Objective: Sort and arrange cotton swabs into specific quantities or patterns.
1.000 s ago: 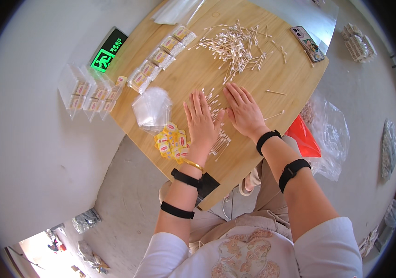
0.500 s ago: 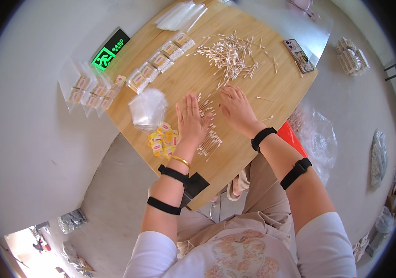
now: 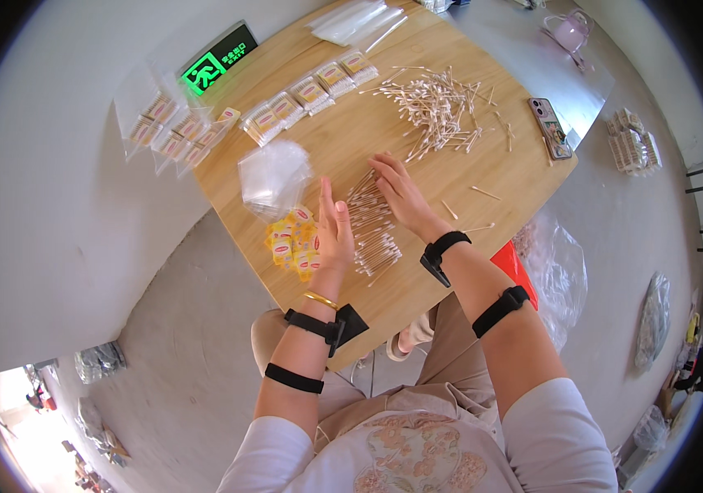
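Note:
Cotton swabs (image 3: 368, 205) lie side by side in a loose row between my two hands, with another bunch of swabs (image 3: 379, 253) just nearer to me. My left hand (image 3: 333, 234) stands on edge along the left ends of the row, fingers stretched out and palm facing the swabs. Over the right ends rests my right hand (image 3: 403, 197), its fingers extended and fingertips touching the row. Neither hand grips anything. A large messy heap of swabs (image 3: 438, 107) sits farther back. Beside my left hand are yellow-and-white printed labels (image 3: 292, 242) and a stack of clear bags (image 3: 273, 177).
Packed swab boxes (image 3: 310, 94) line the table's (image 3: 483, 164) far left side. More bagged packs (image 3: 175, 135) lean by the wall near a green sign (image 3: 220, 59). A phone (image 3: 550, 129) lies at the right edge. Single swabs (image 3: 485, 193) are scattered right of my hand.
My left hand has turned from lying across the swabs onto its edge at their left. My right hand has come left onto the row. A loose swab now shows beside it. The view has shifted.

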